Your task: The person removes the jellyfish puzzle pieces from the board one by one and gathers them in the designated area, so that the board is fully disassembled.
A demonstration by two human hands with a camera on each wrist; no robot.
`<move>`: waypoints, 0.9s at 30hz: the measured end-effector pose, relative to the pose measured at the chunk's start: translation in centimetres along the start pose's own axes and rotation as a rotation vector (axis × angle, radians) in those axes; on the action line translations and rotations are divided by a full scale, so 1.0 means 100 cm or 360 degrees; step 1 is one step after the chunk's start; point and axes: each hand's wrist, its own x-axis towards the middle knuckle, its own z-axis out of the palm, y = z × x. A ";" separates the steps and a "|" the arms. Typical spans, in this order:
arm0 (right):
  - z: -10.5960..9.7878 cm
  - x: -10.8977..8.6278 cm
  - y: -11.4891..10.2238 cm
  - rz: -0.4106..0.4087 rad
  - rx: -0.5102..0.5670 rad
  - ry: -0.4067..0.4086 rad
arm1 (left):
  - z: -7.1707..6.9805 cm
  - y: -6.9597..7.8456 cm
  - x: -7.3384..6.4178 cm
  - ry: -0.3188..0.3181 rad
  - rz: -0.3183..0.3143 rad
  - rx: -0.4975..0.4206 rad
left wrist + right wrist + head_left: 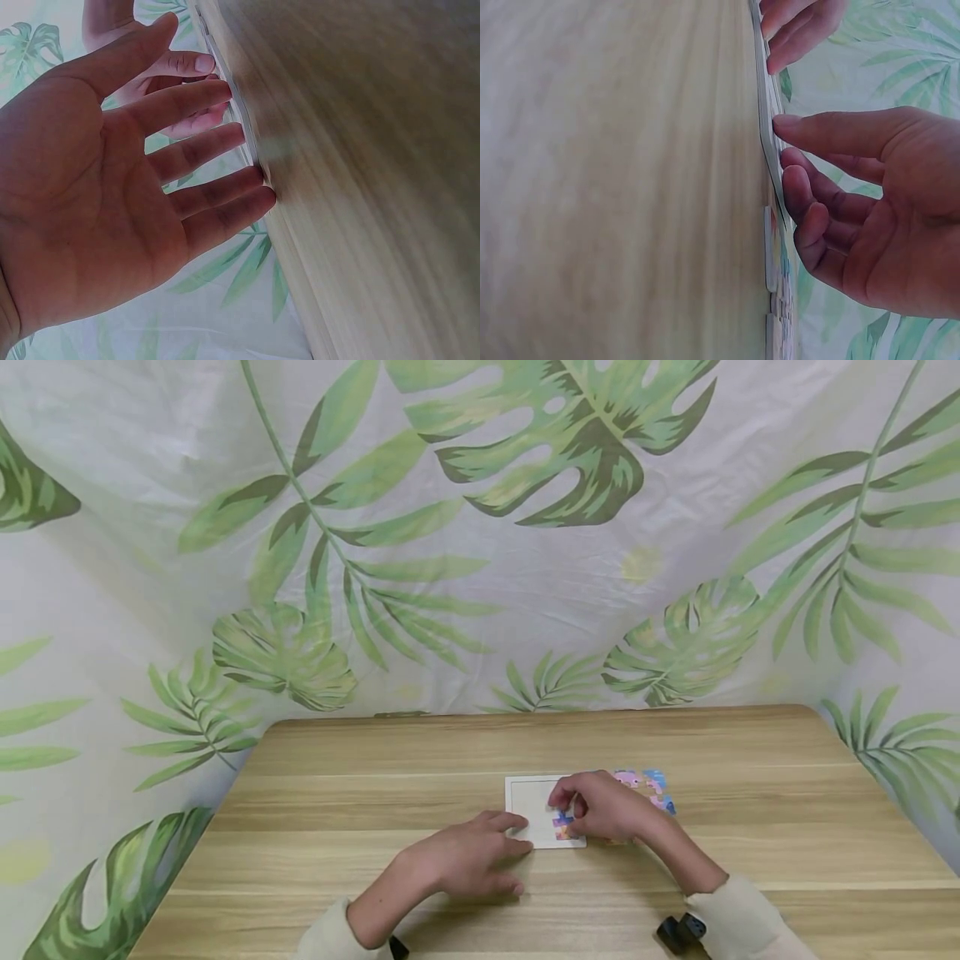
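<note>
In the head view a white puzzle board (pixel 534 812) lies flat on the table, with a few colourful pieces in its lower right part. My left hand (pixel 480 853) has its fingers spread, and its fingertips touch the board's left side and lower edge. Over the board's right side, my right hand (pixel 609 807) pinches a blue puzzle piece (pixel 562 817) between thumb and fingers, low against the board. The right wrist view shows the thumb (pixel 810 131) on the board's surface and the other fingers curled; the piece is hidden there.
More puzzle pieces (pixel 654 781), pink and blue, lie on the table right of the board, partly behind my right hand. The wooden table (pixel 375 752) ends at a leaf-patterned cloth (pixel 450 635) hanging behind it.
</note>
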 end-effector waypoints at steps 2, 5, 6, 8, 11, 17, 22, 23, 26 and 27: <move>0.000 0.000 -0.001 -0.0015 -0.0010 0.0002 | 0.000 0.000 0.000 0.0003 -0.0001 -0.0004; 0.000 0.000 -0.001 -0.0027 -0.0016 0.0003 | 0.000 0.000 -0.001 0.0009 0.0008 0.0001; 0.001 0.000 -0.001 -0.0031 -0.0024 0.0004 | 0.000 0.000 -0.001 0.0010 0.0012 0.0004; 0.001 -0.001 -0.003 -0.0040 -0.0035 0.0009 | 0.000 0.000 0.000 0.0009 0.0018 0.0014; 0.001 -0.001 -0.003 -0.0061 -0.0060 0.0024 | 0.000 -0.001 0.000 0.0004 0.0019 0.0023; 0.002 -0.002 -0.005 -0.0058 -0.0060 0.0052 | 0.000 -0.001 0.000 -0.0001 0.0014 0.0008; 0.000 -0.004 -0.003 -0.0070 -0.0056 0.0031 | 0.001 -0.001 0.000 0.0005 0.0018 0.0021; 0.000 -0.004 -0.002 -0.0080 -0.0055 0.0025 | 0.001 -0.001 0.000 0.0008 0.0021 0.0027; -0.001 -0.004 0.000 -0.0106 -0.0033 0.0010 | 0.001 -0.001 0.000 0.0018 0.0029 0.0045; -0.002 -0.005 0.000 -0.0112 -0.0019 0.0005 | 0.001 -0.001 0.000 0.0020 0.0029 0.0048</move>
